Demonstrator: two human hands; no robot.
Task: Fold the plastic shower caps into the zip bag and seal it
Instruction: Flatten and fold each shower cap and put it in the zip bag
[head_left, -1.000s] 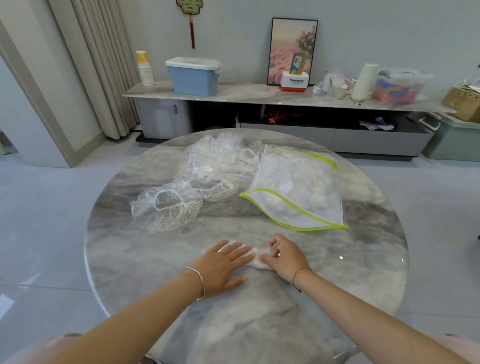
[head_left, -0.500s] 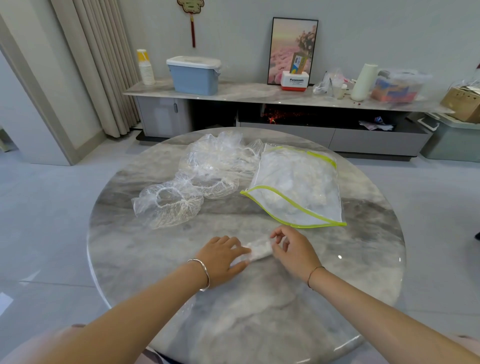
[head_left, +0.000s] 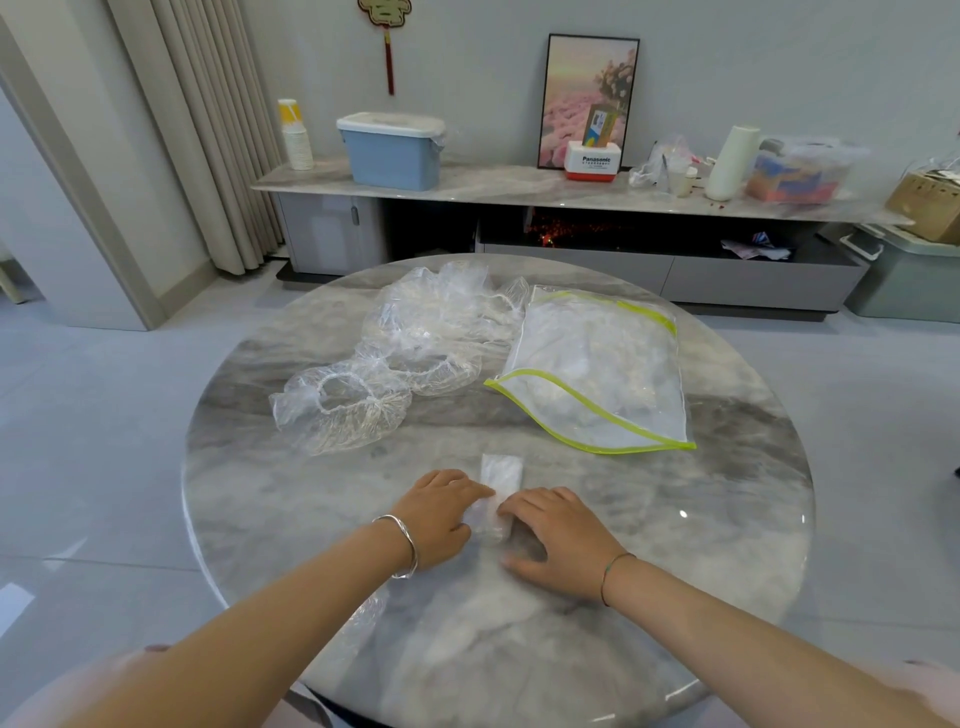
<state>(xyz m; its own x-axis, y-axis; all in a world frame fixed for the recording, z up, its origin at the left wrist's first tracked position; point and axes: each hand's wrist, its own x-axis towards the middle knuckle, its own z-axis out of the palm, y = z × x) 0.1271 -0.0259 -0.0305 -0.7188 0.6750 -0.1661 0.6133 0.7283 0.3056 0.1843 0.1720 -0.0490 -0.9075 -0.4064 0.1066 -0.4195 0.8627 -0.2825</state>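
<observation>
A shower cap folded into a narrow clear strip (head_left: 501, 475) lies on the round marble table (head_left: 691, 525), pointing away from me. My left hand (head_left: 439, 514) and my right hand (head_left: 558, 538) meet at its near end, and their fingertips pinch the plastic there. The clear zip bag (head_left: 602, 374) with yellow-green edging lies beyond at the right, its mouth open toward the left, with folded caps inside. One loose cap (head_left: 340, 413) lies open at the left. A heap of more caps (head_left: 441, 327) sits behind it.
Bare tabletop lies to either side of my hands. Beyond the table runs a low sideboard (head_left: 519, 189) with a blue bin (head_left: 392, 150), a framed picture (head_left: 589, 98), a paper roll (head_left: 732, 161) and boxes.
The folded strip has turned from lying crosswise between my hands to pointing away from me. Both hands have come together at its near end.
</observation>
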